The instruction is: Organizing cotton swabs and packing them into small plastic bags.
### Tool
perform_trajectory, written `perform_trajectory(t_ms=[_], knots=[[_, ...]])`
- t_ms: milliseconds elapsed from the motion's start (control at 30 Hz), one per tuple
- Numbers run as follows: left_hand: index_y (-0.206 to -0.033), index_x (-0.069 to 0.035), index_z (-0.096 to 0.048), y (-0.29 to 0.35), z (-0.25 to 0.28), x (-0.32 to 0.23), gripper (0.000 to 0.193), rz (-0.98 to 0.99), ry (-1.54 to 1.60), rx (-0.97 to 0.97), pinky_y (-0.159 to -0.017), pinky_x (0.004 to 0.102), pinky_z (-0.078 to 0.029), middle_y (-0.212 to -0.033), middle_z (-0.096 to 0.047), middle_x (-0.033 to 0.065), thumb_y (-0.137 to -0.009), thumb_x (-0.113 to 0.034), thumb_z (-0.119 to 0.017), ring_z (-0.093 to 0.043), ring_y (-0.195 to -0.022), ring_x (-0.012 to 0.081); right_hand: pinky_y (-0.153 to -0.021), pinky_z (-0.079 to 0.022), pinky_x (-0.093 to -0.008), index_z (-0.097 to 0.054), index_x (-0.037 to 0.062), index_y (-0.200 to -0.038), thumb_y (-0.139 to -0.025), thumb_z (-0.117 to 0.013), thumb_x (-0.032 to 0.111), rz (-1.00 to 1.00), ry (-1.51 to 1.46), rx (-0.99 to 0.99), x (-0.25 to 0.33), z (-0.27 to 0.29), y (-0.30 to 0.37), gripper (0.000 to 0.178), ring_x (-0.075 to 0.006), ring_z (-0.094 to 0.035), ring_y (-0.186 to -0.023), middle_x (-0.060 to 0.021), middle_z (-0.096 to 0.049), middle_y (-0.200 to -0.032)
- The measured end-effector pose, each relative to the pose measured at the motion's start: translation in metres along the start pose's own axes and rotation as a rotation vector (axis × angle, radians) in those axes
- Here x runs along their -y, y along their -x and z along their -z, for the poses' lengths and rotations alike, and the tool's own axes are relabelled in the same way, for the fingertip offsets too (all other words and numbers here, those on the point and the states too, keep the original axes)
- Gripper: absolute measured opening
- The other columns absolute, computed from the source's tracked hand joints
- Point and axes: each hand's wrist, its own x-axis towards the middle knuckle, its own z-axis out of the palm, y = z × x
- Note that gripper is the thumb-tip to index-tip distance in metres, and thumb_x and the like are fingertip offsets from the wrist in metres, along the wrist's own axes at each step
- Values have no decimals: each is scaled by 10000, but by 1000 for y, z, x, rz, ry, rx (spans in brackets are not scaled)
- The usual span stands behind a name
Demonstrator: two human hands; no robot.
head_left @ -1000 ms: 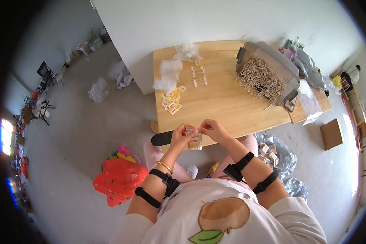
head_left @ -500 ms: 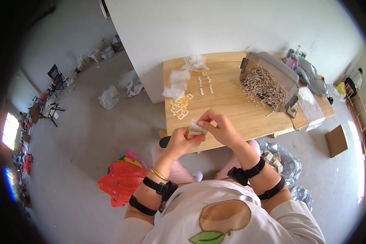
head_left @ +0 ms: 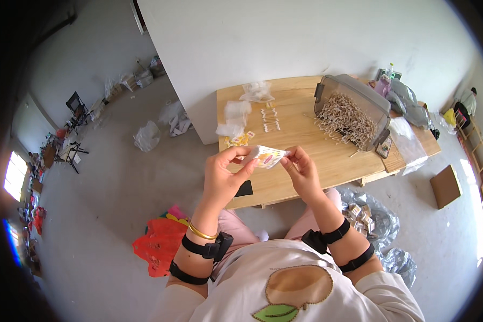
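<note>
Between my two hands, above the table's front edge, is a small clear packet of cotton swabs point(head_left: 269, 156) with a yellow-and-white label card inside. My left hand point(head_left: 224, 170) grips one end of it, thumb in front and fingers behind. The other end is pinched by the fingertips of my right hand point(head_left: 304, 172). Just beyond my left hand lies a pile of yellow-and-white cards point(head_left: 239, 139), partly hidden by that hand. Rows of cotton swabs point(head_left: 270, 119) lie farther back. Clear plastic bags point(head_left: 236, 111) rest to their left.
A grey plastic bin point(head_left: 380, 97) lies tipped on the wooden table point(head_left: 300, 140), loose swabs point(head_left: 346, 115) spilling from it. A phone point(head_left: 383, 147) is beside it. Filled packets point(head_left: 361, 217) sit in a plastic bag on the right floor; a red bag point(head_left: 161, 244) is at left.
Both hands have risen and the packet has turned from upright to nearly sideways, its label now showing. My right hand has moved from its top to its right end.
</note>
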Motion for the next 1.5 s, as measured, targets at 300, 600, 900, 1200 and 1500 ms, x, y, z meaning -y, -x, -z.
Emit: perform_trajectory(t_ms=[300,600,900,1200,1500], knots=[[-1067,-69,-753,-6,-11,-31,318,-489,-299,27,-788,307,-502,-969,-707,41,-754,-37,-800,-624,-852,200,-862,-463,-252,-634,28,-1030,-974,-661,76,-178,-336,146,-4,-2,8,78,-66,-582,-916,17,-654,-963],[-1135,-80,-723,0,-14,-19,396,-337,-272,63,-744,344,-508,-887,-658,70,-747,-9,-762,-612,-777,227,-910,-475,-244,-647,17,-1076,-987,-646,90,-338,-330,280,-2,11,12,115,-71,-611,-987,7,-675,-1024],[-1175,-2,-663,46,-19,32,352,283,-70,420,-813,282,-509,-889,-721,88,-842,-71,-757,-651,-826,129,-720,-467,-266,-641,20,-938,-940,-663,210,-362,-77,382,-27,36,25,191,-88,-552,-786,8,-622,-829],[-953,47,-687,51,-22,58,226,356,-32,548,-795,279,-498,-833,-702,45,-913,-175,-711,-614,-822,101,-657,-453,-295,-665,18,-908,-890,-687,217,-336,90,336,-13,55,36,201,-114,-547,-731,-30,-621,-753],[-1050,23,-700,38,-36,70,224,328,-71,524,-864,297,-507,-965,-745,82,-960,-178,-660,-675,-908,152,-772,-481,-290,-669,-10,-974,-926,-663,241,-554,78,-273,-16,183,101,256,-110,-595,-861,-23,-667,-873]])
